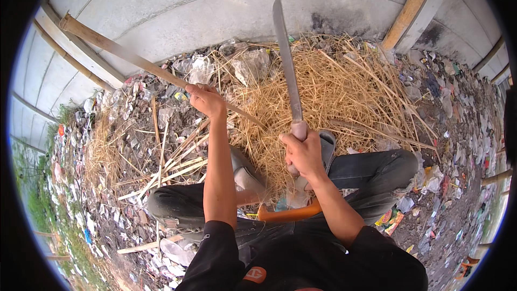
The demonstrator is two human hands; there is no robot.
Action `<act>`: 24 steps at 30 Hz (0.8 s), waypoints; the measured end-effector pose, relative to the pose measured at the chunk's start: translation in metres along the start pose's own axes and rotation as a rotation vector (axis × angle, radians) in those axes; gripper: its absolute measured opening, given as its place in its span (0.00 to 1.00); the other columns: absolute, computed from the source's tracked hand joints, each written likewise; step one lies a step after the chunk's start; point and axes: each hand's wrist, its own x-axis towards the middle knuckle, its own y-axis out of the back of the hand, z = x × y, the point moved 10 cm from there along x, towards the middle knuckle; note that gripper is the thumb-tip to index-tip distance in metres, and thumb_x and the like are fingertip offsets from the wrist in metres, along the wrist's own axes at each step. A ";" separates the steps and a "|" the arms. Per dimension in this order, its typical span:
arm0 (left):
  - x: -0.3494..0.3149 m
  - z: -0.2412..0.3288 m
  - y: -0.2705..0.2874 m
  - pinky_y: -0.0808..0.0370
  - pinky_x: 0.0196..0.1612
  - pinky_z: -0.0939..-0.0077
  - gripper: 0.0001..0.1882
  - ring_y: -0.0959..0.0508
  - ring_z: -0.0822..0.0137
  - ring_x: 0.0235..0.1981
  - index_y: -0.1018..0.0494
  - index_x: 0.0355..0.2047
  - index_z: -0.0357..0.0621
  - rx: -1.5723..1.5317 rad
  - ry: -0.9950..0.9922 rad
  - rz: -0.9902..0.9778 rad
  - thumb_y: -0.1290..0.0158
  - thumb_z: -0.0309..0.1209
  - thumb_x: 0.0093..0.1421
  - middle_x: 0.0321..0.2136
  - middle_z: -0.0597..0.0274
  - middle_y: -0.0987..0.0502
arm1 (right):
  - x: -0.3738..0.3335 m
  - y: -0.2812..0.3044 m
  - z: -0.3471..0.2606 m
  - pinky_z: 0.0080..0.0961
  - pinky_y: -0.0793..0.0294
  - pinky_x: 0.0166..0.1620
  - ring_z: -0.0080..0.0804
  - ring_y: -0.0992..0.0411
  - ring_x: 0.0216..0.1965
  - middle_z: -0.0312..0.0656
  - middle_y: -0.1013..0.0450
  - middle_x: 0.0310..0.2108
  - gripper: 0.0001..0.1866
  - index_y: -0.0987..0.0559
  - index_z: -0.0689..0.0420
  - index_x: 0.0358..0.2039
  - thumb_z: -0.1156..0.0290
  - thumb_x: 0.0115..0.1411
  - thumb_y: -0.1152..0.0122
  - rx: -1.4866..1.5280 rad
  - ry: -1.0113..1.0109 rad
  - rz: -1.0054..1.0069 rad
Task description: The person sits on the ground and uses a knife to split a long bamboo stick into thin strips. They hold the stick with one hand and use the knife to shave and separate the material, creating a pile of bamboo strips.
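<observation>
My left hand (pixel 206 99) is closed round a long bamboo stick (pixel 126 54), which slants from the upper left down toward the middle. Its thin lower end reaches over a heap of straw-coloured shavings (pixel 334 86). In my right hand (pixel 304 153) I grip a machete by its pale handle, with the long dark blade (pixel 288 59) pointing up and away from me. Blade and stick are apart. Both hands are above my bent legs, and the shavings lie in front of my feet. Below the right hand, a curved orange object (pixel 291 214) lies across my lap; its kind I cannot make out.
A grey panel wall (pixel 231 11) runs behind the heap, with a wooden post (pixel 412 8) against it. A pale rock-like lump (pixel 251 66) lies near the wall. Split strips (pixel 172 167) lie left of me, and scattered plastic litter (pixel 431 180) covers the ground.
</observation>
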 end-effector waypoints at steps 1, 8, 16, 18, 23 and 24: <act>0.004 -0.002 0.009 0.41 0.14 0.78 0.36 0.42 0.76 0.11 0.47 0.18 0.50 -0.005 -0.004 0.017 0.65 0.67 0.70 0.11 0.73 0.45 | 0.002 -0.003 -0.047 0.22 0.36 0.15 0.22 0.31 0.12 0.35 0.32 0.13 0.11 0.28 0.60 0.24 0.74 0.63 0.36 0.040 0.133 0.031; -0.009 -0.007 -0.018 0.42 0.15 0.76 0.37 0.40 0.75 0.11 0.46 0.16 0.50 0.039 -0.077 -0.085 0.67 0.67 0.70 0.10 0.72 0.45 | -0.026 -0.001 0.069 0.26 0.35 0.19 0.22 0.35 0.14 0.31 0.35 0.16 0.10 0.31 0.55 0.28 0.77 0.64 0.40 -0.380 0.459 -0.011; 0.013 -0.005 0.025 0.48 0.12 0.79 0.36 0.49 0.78 0.10 0.50 0.19 0.53 -0.069 0.036 -0.034 0.66 0.70 0.68 0.11 0.74 0.49 | -0.004 0.023 0.043 0.26 0.36 0.17 0.21 0.38 0.13 0.31 0.38 0.16 0.09 0.30 0.56 0.26 0.77 0.57 0.37 0.085 -0.235 0.051; 0.012 -0.006 0.021 0.49 0.12 0.79 0.36 0.49 0.78 0.10 0.50 0.20 0.53 -0.059 0.050 -0.054 0.66 0.71 0.67 0.11 0.74 0.49 | 0.009 0.012 -0.065 0.25 0.35 0.17 0.20 0.39 0.11 0.33 0.37 0.14 0.12 0.32 0.56 0.23 0.78 0.59 0.38 0.210 0.086 0.047; 0.000 -0.010 0.005 0.50 0.13 0.79 0.36 0.50 0.78 0.12 0.50 0.20 0.53 -0.063 0.113 -0.082 0.66 0.71 0.67 0.12 0.74 0.49 | -0.018 -0.004 -0.085 0.25 0.34 0.19 0.21 0.37 0.13 0.35 0.37 0.13 0.14 0.35 0.56 0.22 0.82 0.59 0.42 0.388 0.575 0.070; -0.003 -0.010 -0.006 0.50 0.14 0.79 0.37 0.51 0.78 0.12 0.50 0.20 0.53 -0.098 0.121 -0.116 0.65 0.72 0.66 0.13 0.74 0.49 | -0.023 -0.003 -0.029 0.27 0.35 0.18 0.23 0.34 0.13 0.38 0.33 0.15 0.11 0.32 0.57 0.23 0.81 0.57 0.41 0.255 0.589 0.041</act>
